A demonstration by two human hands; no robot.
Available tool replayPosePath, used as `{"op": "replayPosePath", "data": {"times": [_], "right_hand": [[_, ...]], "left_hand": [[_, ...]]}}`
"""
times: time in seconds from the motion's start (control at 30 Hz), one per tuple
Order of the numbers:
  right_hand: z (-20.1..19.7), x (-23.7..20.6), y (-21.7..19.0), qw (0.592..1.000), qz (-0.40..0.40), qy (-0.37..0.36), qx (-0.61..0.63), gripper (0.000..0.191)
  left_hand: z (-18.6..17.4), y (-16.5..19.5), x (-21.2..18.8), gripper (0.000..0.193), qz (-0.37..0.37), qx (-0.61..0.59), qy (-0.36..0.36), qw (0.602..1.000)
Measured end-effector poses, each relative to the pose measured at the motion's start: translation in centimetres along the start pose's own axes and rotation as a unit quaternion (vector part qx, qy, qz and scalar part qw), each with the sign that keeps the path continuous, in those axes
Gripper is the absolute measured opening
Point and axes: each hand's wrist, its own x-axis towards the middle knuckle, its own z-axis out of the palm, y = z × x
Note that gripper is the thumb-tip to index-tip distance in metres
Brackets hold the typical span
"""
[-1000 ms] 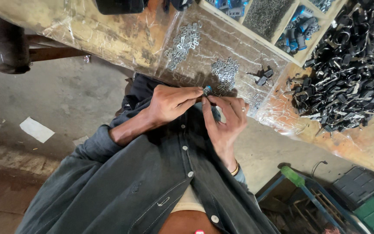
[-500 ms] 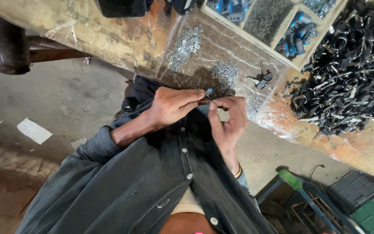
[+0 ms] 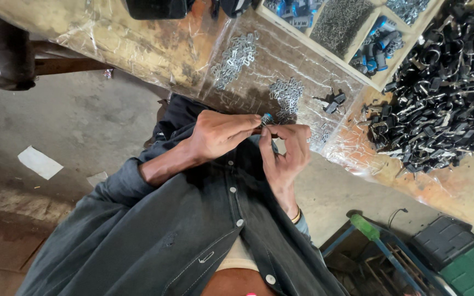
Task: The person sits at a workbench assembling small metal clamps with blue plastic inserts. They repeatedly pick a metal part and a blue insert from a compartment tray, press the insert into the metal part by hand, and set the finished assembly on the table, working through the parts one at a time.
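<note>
Above the plastic-covered bench, left hand and right hand fingers pinching one small metal part, white paper scrap on floor

On the plastic-covered desk, a heap of black metal clips lay right of a compartmented wooden tray; small silver clip piles lay to its left

Both forearms meet in front of the chest. The left hand and right hand touch at pinched fingertips, each grip closed, sleeves pushed up.
</note>
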Motion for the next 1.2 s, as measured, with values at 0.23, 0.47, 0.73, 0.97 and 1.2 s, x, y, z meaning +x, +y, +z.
{"op": "replayPosePath", "data": {"times": [0.23,0.47,0.73,0.97,1.2], "right_hand": [[-1.9,1.2,1.1,0.973,0.197,-0.057,0.101,0.043],[-3.7,1.5,3.5,0.969,0.05,-0.166,0.174,0.033],[-7.9,4.0,6.7,0.971,0.011,0.004,-0.238,0.029],[-6.9,1.1,9.7,0.807,0.108,0.135,0.564,0.012],[-3.5,-0.8,5.5,0.87,0.122,0.014,0.477,0.022]], "left_hand": [[-0.9,0.4,0.9,0.026,0.029,-0.036,-0.016,0.999],[-1.9,1.7,2.7,0.037,0.078,-0.044,-0.115,0.989],[-2.4,3.4,3.8,0.029,-0.251,-0.292,-0.068,0.921],[-2.7,2.9,4.3,0.026,-0.388,-0.439,-0.062,0.808],[-2.0,2.1,4.2,0.029,-0.45,-0.477,-0.05,0.753]]}}
